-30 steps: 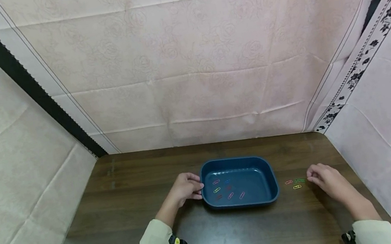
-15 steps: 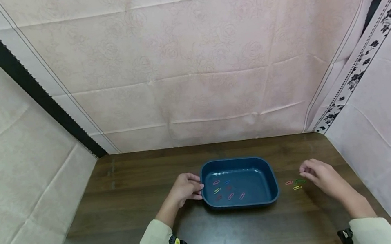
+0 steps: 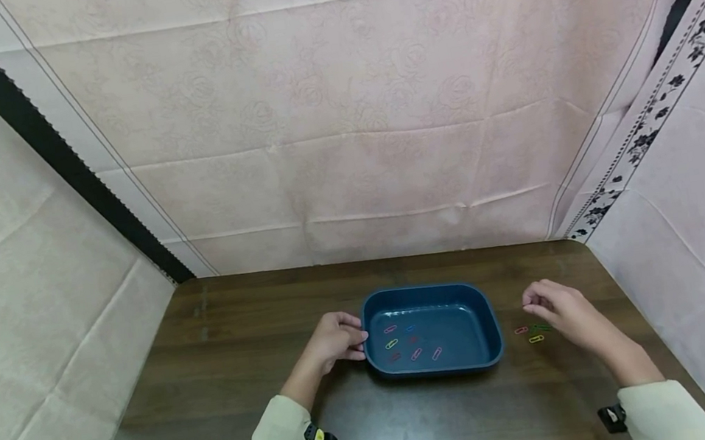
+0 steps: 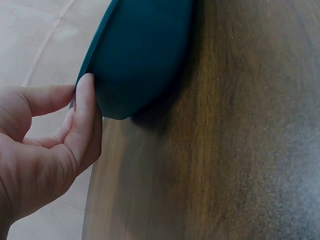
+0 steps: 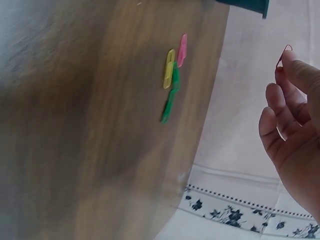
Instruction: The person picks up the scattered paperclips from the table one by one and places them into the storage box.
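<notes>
A blue tray (image 3: 438, 370) stands on the table with several coloured paper clips in it, among them a yellow clip (image 3: 392, 343). Its left rim is pinched by my left hand (image 3: 335, 340), thumb and fingers on either side, as the left wrist view also shows (image 4: 55, 135). Between thumb and forefinger my right hand (image 5: 295, 105) pinches a red paper clip (image 5: 280, 58). In the head view that hand (image 3: 564, 312) is raised right of the tray, above and beside a pink clip (image 5: 183, 50), a yellow clip (image 5: 169, 69) and green clips (image 5: 168, 106) on the table.
The brown wooden table (image 3: 214, 387) runs up to a pale patterned cloth (image 3: 344, 102) at the back. Light cloths hang at both sides, the right one with a floral border (image 3: 644, 129). A dark device sits on each wrist.
My right hand has risen from beside the loose clips and moved left toward the tray, fingers still pinched. My left hand and the tray have stayed in place.
</notes>
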### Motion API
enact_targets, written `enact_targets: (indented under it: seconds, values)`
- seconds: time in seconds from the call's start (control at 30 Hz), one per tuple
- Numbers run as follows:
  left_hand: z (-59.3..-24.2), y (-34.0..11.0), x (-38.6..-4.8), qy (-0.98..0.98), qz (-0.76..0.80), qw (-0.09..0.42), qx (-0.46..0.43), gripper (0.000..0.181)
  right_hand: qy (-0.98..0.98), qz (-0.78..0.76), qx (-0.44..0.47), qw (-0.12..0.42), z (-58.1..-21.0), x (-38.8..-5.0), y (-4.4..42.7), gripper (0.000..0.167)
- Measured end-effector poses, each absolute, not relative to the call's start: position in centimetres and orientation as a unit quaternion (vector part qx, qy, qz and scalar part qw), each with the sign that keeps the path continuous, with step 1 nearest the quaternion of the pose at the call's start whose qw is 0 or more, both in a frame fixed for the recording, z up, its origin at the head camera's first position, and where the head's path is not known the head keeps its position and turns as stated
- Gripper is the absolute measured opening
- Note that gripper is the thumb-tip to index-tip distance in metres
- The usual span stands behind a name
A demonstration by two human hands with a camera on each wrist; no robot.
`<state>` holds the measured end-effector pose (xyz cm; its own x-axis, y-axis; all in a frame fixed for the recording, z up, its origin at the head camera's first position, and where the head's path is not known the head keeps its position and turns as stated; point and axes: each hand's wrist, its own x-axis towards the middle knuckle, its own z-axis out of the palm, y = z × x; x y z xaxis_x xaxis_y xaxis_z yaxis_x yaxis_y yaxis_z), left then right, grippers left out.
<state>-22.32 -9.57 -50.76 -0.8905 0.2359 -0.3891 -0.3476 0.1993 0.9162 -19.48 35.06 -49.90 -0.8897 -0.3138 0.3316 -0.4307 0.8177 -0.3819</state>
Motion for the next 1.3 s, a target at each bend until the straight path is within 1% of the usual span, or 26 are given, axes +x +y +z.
enact_targets:
  seconds: [0.23,0.5,0.73,1.17,1.3]
  values:
    - [-50.8,-9.7,-22.2,0.743,0.628,0.229,-0.037,0.03,-0.937,0.238,0.226,0.123,-49.0,-20.5,33.5,0.021]
    - [-50.8,-9.6,-22.2,0.742,0.629,0.231,-0.036,0.028,-0.936,0.266,0.222,0.056,-48.1,-21.1,31.7,0.014]
    - [-50.7,-9.6,-22.3,0.743,0.627,0.231,-0.037,0.027,-0.93,0.254,0.262,0.047,-47.7,-21.8,30.0,0.014]
    - [-50.7,-9.6,-22.3,0.745,0.624,0.23,-0.043,0.027,-0.914,0.249,0.32,-0.008,-46.5,-23.2,26.8,0.012]
    - [-50.7,-9.6,-22.3,0.745,0.625,0.23,-0.042,0.027,-0.91,0.239,0.337,-0.015,-46.4,-23.5,25.9,0.011]
